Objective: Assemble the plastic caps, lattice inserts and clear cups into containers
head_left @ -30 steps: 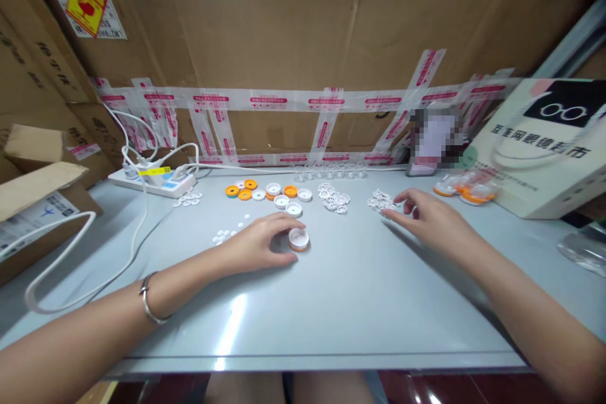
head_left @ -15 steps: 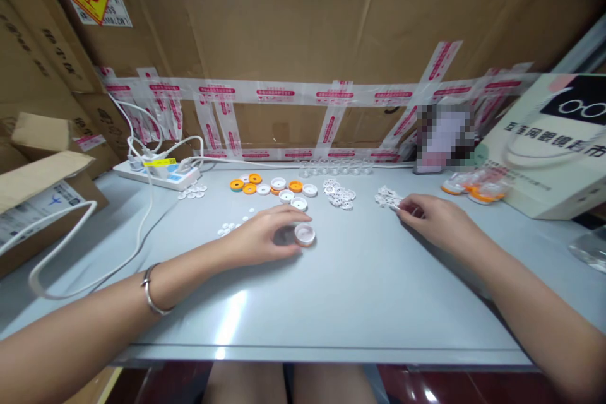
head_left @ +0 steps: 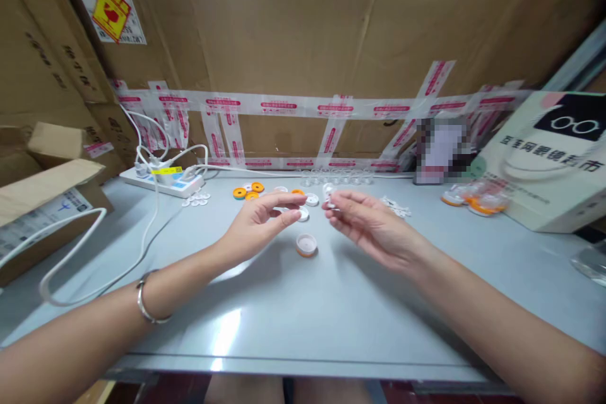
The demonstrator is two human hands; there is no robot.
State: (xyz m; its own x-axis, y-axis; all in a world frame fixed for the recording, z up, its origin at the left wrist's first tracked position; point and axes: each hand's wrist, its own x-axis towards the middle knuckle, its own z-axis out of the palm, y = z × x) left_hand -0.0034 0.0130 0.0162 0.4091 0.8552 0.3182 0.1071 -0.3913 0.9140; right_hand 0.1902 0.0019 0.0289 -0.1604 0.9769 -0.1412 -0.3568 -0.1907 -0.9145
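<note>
My left hand (head_left: pixel 260 218) hovers over the table with thumb and fingers apart and nothing held. White round caps show behind its fingertips. My right hand (head_left: pixel 379 227) pinches a small white plastic piece (head_left: pixel 328 190) between thumb and fingers; its exact shape is partly hidden. Below and between both hands, a round white cup with an orange base (head_left: pixel 307 245) stands on the table, touched by neither. Just past the left fingertips lies a white round cap (head_left: pixel 311 199). A heap of small white parts (head_left: pixel 396 207) lies behind the right hand.
Orange rings (head_left: pixel 239 193) lie left of centre. Small white discs (head_left: pixel 196 200) lie by a power strip (head_left: pixel 163 184) with looping white cables. Clear round pieces (head_left: pixel 338 178) line the back. Bagged orange-and-white pieces (head_left: pixel 476 197) and a printed box (head_left: pixel 544 164) stand right.
My left hand has let go of the orange-based cup and lifted away from it. My right hand has moved left from the white heap, carrying a small white piece.
</note>
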